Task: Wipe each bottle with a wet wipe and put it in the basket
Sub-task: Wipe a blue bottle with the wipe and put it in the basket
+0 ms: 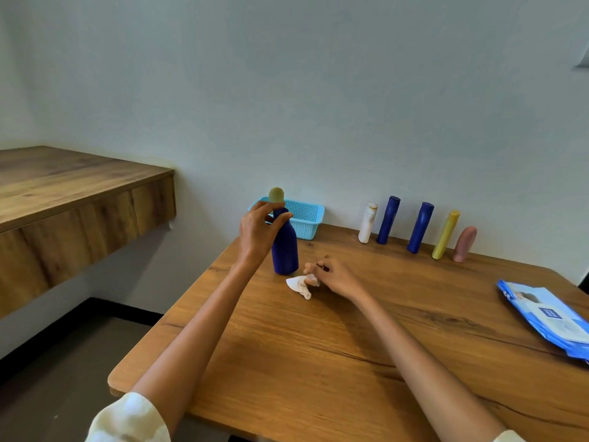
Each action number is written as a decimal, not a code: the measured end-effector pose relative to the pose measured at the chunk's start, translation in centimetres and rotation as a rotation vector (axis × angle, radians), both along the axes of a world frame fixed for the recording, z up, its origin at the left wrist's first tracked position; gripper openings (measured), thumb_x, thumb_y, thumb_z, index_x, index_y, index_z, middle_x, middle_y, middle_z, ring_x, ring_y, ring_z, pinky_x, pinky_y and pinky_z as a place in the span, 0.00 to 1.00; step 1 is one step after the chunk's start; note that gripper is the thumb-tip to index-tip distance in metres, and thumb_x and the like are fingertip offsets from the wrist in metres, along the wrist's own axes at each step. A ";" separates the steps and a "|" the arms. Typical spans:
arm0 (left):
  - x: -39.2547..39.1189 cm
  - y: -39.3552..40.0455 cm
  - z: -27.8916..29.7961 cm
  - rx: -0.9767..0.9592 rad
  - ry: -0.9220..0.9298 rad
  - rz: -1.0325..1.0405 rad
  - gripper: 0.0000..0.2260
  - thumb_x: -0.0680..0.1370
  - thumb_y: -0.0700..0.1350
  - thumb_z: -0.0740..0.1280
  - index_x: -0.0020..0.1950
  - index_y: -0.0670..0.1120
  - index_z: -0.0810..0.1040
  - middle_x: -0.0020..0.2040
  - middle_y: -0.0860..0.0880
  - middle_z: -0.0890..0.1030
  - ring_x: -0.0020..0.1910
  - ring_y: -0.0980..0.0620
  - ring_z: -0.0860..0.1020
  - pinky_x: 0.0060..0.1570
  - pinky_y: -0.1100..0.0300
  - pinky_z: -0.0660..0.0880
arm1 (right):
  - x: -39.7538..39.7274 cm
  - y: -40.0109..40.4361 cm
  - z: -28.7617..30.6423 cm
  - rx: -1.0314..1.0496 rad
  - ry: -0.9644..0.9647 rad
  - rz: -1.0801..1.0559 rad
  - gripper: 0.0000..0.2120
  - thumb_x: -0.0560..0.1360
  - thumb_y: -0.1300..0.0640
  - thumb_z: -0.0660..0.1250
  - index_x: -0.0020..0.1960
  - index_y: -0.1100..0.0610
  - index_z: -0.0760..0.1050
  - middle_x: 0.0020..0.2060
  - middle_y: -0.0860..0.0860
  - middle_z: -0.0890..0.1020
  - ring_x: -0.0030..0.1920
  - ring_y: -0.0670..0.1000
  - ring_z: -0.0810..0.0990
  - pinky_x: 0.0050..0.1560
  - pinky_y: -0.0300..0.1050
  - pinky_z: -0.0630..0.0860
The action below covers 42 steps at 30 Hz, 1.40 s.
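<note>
A dark blue bottle [284, 250] with an olive round cap stands upright on the wooden table [350, 339]. My left hand [259, 229] grips its neck just under the cap. To its right, my right hand [334, 275] rests on the table and pinches a crumpled white wet wipe [299, 286]. A light blue plastic basket [302, 216] sits behind the bottle against the wall. Along the wall stand a white bottle [368, 227], two dark blue bottles [388, 220] [420, 227], a yellow bottle [445, 235] and a pink bottle [464, 244].
A blue pack of wet wipes [551, 317] lies at the table's right edge. A wooden shelf [76, 193] juts from the wall on the left, beyond a gap over dark floor.
</note>
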<state>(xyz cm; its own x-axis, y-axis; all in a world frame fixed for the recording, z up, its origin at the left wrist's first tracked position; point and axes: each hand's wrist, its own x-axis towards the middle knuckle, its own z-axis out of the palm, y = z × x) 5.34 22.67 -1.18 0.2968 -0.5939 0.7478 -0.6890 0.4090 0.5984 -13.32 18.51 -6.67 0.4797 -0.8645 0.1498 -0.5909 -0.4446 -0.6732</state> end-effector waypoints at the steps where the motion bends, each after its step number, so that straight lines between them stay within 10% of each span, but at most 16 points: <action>1: -0.1 -0.2 0.1 0.004 -0.016 -0.012 0.12 0.74 0.46 0.70 0.55 0.43 0.81 0.51 0.45 0.81 0.41 0.55 0.76 0.37 0.73 0.69 | 0.1 -0.2 0.1 -0.030 -0.018 -0.029 0.15 0.77 0.42 0.60 0.52 0.50 0.79 0.50 0.45 0.78 0.50 0.45 0.75 0.42 0.40 0.69; 11: -0.4 -2.4 2.1 0.061 -0.036 -0.171 0.11 0.76 0.43 0.68 0.58 0.43 0.80 0.53 0.44 0.80 0.44 0.54 0.77 0.39 0.76 0.72 | 2.5 -2.2 4.1 0.022 -0.337 0.082 0.17 0.75 0.49 0.68 0.62 0.51 0.74 0.53 0.44 0.80 0.53 0.44 0.78 0.54 0.43 0.76; 20: 0.4 -6.7 5.8 0.125 0.303 -0.270 0.17 0.81 0.49 0.60 0.67 0.45 0.69 0.59 0.46 0.76 0.55 0.51 0.76 0.55 0.59 0.75 | 3.9 -6.5 7.3 -0.239 -0.467 -0.058 0.14 0.76 0.52 0.67 0.59 0.57 0.76 0.49 0.46 0.80 0.45 0.40 0.77 0.42 0.26 0.72; 29: 1.2 -13.6 3.6 0.410 0.365 -0.344 0.25 0.82 0.57 0.48 0.69 0.41 0.66 0.65 0.43 0.72 0.63 0.47 0.72 0.65 0.52 0.67 | 8.1 -16.7 9.7 -0.196 -0.390 -0.199 0.14 0.77 0.54 0.65 0.59 0.59 0.73 0.55 0.54 0.80 0.50 0.51 0.78 0.49 0.43 0.74; 36: 2.5 -17.9 1.9 0.471 0.295 -0.331 0.15 0.83 0.53 0.48 0.38 0.54 0.64 0.38 0.56 0.68 0.36 0.63 0.67 0.36 0.69 0.64 | 10.4 -22.6 7.3 -0.081 -0.264 -0.189 0.15 0.77 0.56 0.64 0.61 0.61 0.70 0.58 0.57 0.78 0.55 0.54 0.77 0.52 0.45 0.75; 42: 2.6 -19.6 0.3 0.461 0.183 -0.296 0.15 0.84 0.51 0.48 0.39 0.51 0.65 0.39 0.54 0.71 0.37 0.62 0.70 0.35 0.69 0.66 | 11.0 -24.1 5.2 -0.006 -0.165 -0.198 0.17 0.77 0.57 0.64 0.63 0.63 0.68 0.58 0.59 0.77 0.56 0.57 0.77 0.53 0.46 0.75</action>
